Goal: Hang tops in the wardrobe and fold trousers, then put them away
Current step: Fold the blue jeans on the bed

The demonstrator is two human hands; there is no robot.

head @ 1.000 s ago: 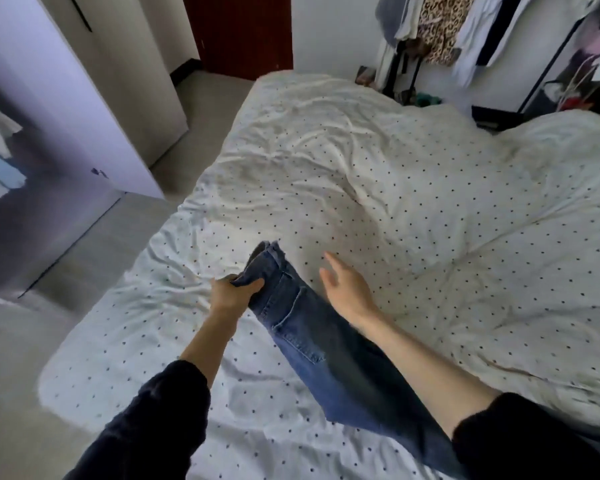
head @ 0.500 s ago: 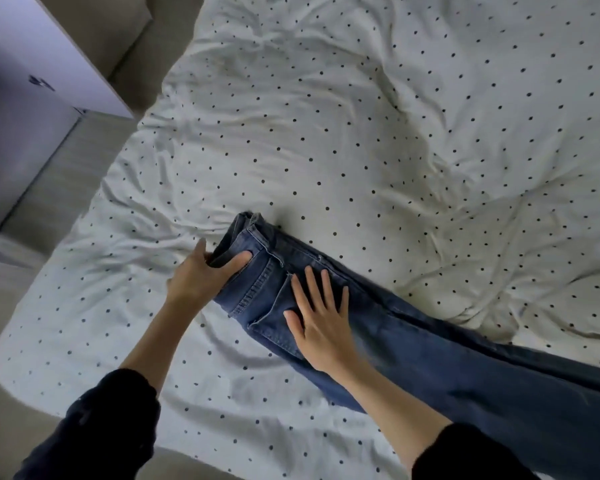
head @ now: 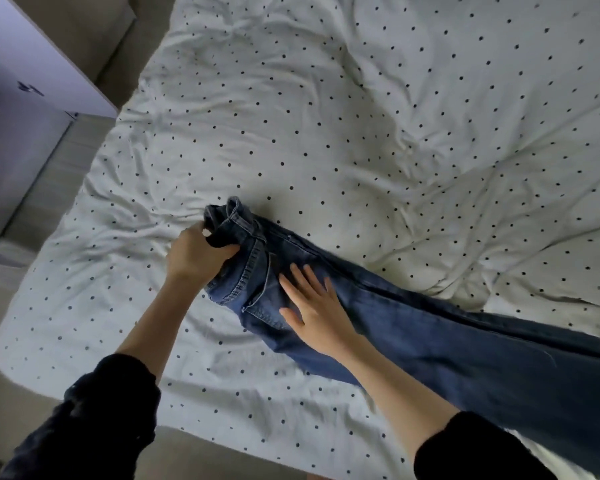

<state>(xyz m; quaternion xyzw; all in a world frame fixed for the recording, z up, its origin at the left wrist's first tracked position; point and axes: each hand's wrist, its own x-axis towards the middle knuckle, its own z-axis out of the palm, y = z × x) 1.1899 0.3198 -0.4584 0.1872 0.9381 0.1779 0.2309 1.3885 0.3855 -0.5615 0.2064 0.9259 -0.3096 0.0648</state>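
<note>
I see the jeans lying on the dotted bed cover, and their long axis runs from the waistband at about 10 o'clock down to the legs at about 4 o'clock, where they leave the picture at the right edge. My left hand is at the waistband end; its fingers are curled around the bunched denim there and lift it a little from the cover. My right hand lies flat with spread fingers on the seat part, just beside the left hand toward 4 o'clock, pressing and holding nothing. So both hands are at the top end of the jeans, and all the length of the legs goes away from the grip to the right. I judge that the fold must bring the far legs toward the waistband, and the right hand is nearer to them. The wardrobe door stands at 10 o'clock, well apart from the jeans.
</note>
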